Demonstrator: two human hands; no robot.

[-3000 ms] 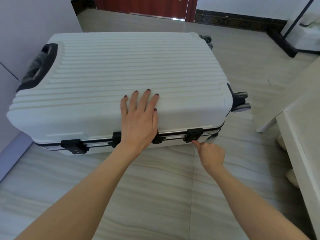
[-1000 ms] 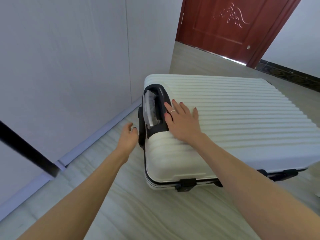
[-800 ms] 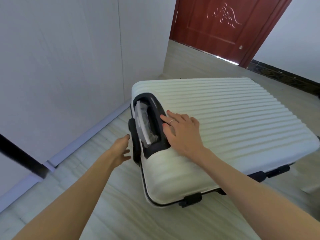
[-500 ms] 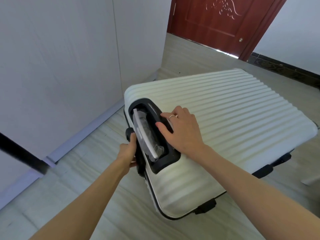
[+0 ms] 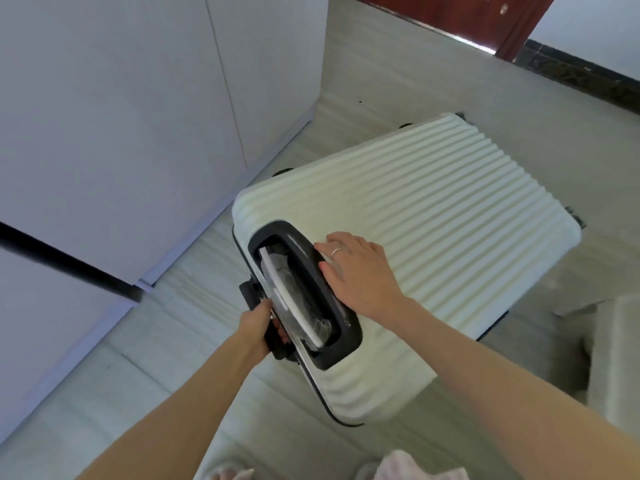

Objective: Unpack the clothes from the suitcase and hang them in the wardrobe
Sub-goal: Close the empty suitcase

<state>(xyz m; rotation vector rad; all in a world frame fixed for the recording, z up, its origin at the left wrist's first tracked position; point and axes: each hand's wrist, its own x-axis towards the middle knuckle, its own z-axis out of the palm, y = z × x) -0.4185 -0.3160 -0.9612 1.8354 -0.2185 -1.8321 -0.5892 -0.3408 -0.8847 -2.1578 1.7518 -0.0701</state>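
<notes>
Where the pale wood-grain floor [image 5: 398,84] fills the middle of the frame, the suitcase [image 5: 433,230] lies closed on its broad side, running from lower centre up toward the upper right. Its shell is white and ribbed, edged by a dark seam, and small dark wheels peek out along its far edge. At the near end sits a black recessed housing [image 5: 311,299] with a white pull handle wrapped in clear plastic. The left hand [image 5: 258,323], at lower centre, is curled tight around a black carry handle on that end. The right hand [image 5: 360,271] lies flat and spread on the ribbed top, fingertips touching the housing rim, gripping nothing. White panels [image 5: 121,116] fill the left of the frame.
</notes>
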